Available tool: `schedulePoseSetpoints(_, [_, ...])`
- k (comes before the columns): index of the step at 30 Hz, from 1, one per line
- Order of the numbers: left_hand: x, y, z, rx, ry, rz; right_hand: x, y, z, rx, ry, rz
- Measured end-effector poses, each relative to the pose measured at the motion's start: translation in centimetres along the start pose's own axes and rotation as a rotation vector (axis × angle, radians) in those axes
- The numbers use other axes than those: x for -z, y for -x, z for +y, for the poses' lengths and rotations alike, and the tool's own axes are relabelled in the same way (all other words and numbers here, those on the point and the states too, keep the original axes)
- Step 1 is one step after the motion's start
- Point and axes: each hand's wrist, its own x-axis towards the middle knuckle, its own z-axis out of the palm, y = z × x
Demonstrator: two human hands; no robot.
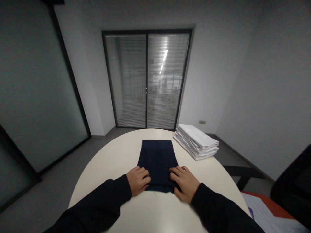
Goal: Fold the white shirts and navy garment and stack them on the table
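A folded navy cloth [157, 158] lies flat on the round cream table [109, 168], its near edge showing more than one layer. My left hand [138, 180] is at its lower left corner, fingers curled over the edge and closed on the fabric. On the opposite side, my right hand [183, 183] grips the lower right corner, with the thumb by the near edge and the fingers on top. Whether the cloth is a garment, I cannot tell. A few loose threads hang from the near edge.
Folded white cloths [196, 140] form a stack at the table's back right edge. Papers and an orange-red folder [274, 204] are at the lower right, beside a black chair [296, 184]. Beyond the table stands a glazed double door with blinds [162, 97].
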Motion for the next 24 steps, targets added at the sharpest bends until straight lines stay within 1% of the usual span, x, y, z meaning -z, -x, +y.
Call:
schedulePoseSetpoints(3, [0.1,0.0,-0.2,-0.064,0.007,0.016,-0.4,0.2,0.3,0.064,0.017,0.008])
schedulePoseSetpoints(5, [0.1,0.0,-0.2,-0.109,0.027,0.006,-0.7,0.2,0.4,0.099,0.004,0.006])
schedulePoseSetpoints(7, [0.2,0.1,-0.2,-0.145,0.057,-0.006,-0.8,0.1,0.3,0.095,-0.031,0.007])
schedulePoseSetpoints(9, [0.2,0.0,-0.2,-0.146,0.089,-0.007,-0.6,-0.3,0.1,0.052,-0.071,0.004])
schedulePoseSetpoints(12, [0.3,-0.3,-0.3,-0.061,0.184,-0.009,-0.1,-1.0,-0.3,-0.009,-0.133,-0.003])
schedulePoseSetpoints(15, [0.3,-0.6,-0.1,0.023,0.295,-0.032,-0.2,-1.3,-0.8,0.016,-0.224,0.02])
schedulePoseSetpoints(16, [0.2,-0.7,0.0,0.039,0.315,-0.036,-0.4,-1.2,-0.9,0.024,-0.252,0.011])
schedulePoseSetpoints(18, [-0.1,-0.5,0.3,0.073,0.321,-0.054,-0.9,-0.8,-1.1,0.022,-0.299,-0.056])
schedulePoseSetpoints(19, [-0.3,-0.3,0.5,0.096,0.315,-0.077,-1.1,-0.6,-1.1,0.011,-0.318,-0.1])
schedulePoseSetpoints(21, [-0.6,0.0,0.7,0.145,0.306,-0.16,-1.1,-0.4,-1.0,-0.009,-0.351,-0.161])
schedulePoseSetpoints(23, [-0.6,0.2,0.8,0.175,0.317,-0.245,-0.4,-0.5,-0.8,-0.004,-0.379,-0.169])
schedulePoseSetpoints(24, [-0.5,0.2,0.9,0.178,0.324,-0.269,0.2,-0.7,-0.7,-0.003,-0.392,-0.158])
